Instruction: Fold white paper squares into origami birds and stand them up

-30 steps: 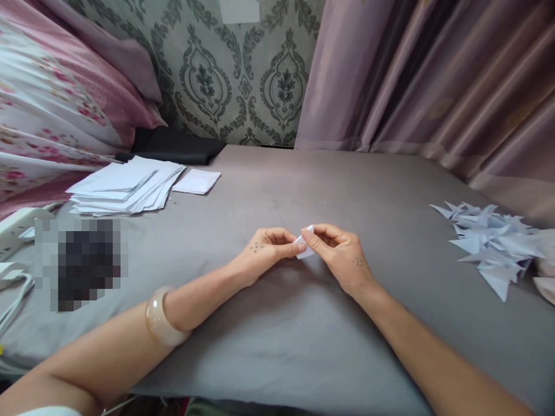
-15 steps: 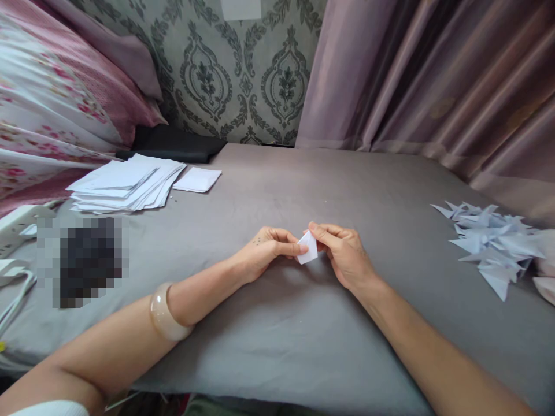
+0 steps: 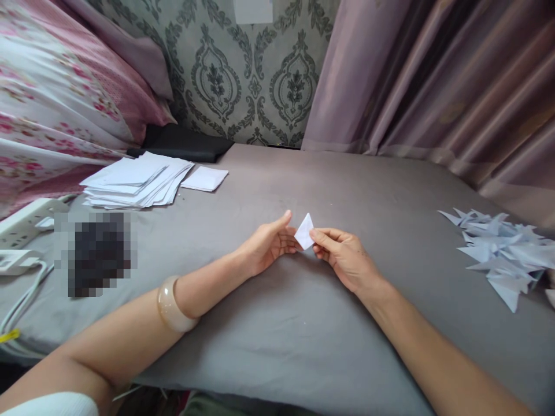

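A small white folded paper [image 3: 305, 232], kite-shaped with a point at the top, is pinched between the thumb and fingers of my right hand [image 3: 344, 251]. My left hand [image 3: 271, 242] is just left of it, thumb raised and fingers apart. Its fingertips come close to the paper's left edge, partly behind it; whether they touch I cannot tell. Both hands are above the grey cloth surface [image 3: 269, 335]. A pale bangle [image 3: 173, 306] circles my left forearm.
Stacked white sheets [image 3: 134, 179] lie at the back left, beside a smaller paper stack [image 3: 204, 178]. Several pointed folded paper pieces [image 3: 511, 248] are heaped on the right. A power strip [image 3: 30, 222] with cables and a blurred dark object [image 3: 100, 254] occupy the left side.
My left hand has let go of the folded paper and opened, thumb lifting. The paper has turned point-up in my right hand. The view has shifted slightly.
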`<state>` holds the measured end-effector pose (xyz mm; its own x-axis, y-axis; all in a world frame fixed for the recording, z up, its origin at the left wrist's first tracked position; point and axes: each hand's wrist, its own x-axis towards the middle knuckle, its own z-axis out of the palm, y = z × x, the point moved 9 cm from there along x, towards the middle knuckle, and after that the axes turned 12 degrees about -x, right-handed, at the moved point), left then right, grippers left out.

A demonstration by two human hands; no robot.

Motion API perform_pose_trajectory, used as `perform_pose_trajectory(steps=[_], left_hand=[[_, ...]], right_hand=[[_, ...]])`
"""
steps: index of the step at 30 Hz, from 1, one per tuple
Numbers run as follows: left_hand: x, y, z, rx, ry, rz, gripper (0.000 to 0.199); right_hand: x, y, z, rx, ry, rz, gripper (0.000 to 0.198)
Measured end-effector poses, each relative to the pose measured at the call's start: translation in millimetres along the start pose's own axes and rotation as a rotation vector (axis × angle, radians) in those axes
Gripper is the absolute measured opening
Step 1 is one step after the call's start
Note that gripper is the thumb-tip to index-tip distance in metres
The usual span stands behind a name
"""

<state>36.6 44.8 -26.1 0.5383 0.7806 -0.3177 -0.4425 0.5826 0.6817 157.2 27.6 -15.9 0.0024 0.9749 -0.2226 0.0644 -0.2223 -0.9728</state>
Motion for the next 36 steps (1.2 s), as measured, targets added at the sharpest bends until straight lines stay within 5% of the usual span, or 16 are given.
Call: perform_pose_trajectory(steps=[10, 19, 22, 26, 28, 32, 36], left_hand=[[0, 3, -3, 0.139, 0.073, 0.075, 0.026], [5, 23, 7, 0.488, -0.108, 0.236, 0.029], [3, 48, 18, 0.940, -0.154, 0.477, 0.015], [-4, 68, 44, 1.663, -0.200, 0.931, 0.021], [1, 64, 47, 1.938, -0.245, 1.033, 0.028], [19, 54, 34, 2.124, -0.296, 0.989, 0.025], [27, 54, 21, 1.909, -0.310, 0.843, 0.023]], right_hand=[[1, 3, -6, 0.055, 0.017, 0.045, 0.030], [8, -9, -17, -0.369, 0.047, -0.097, 0.033], [8, -32, -13, -0.571, 0.082, -0.265, 0.029], [4, -73, 7, -0.922, 0.152, -0.794, 0.018], [7, -77, 19, -1.123, 0.193, -0.992, 0.021], [24, -61, 34, -1.407, 0.194, -1.053, 0.027], [35, -44, 31, -1.339, 0.075, -0.881, 0.027]])
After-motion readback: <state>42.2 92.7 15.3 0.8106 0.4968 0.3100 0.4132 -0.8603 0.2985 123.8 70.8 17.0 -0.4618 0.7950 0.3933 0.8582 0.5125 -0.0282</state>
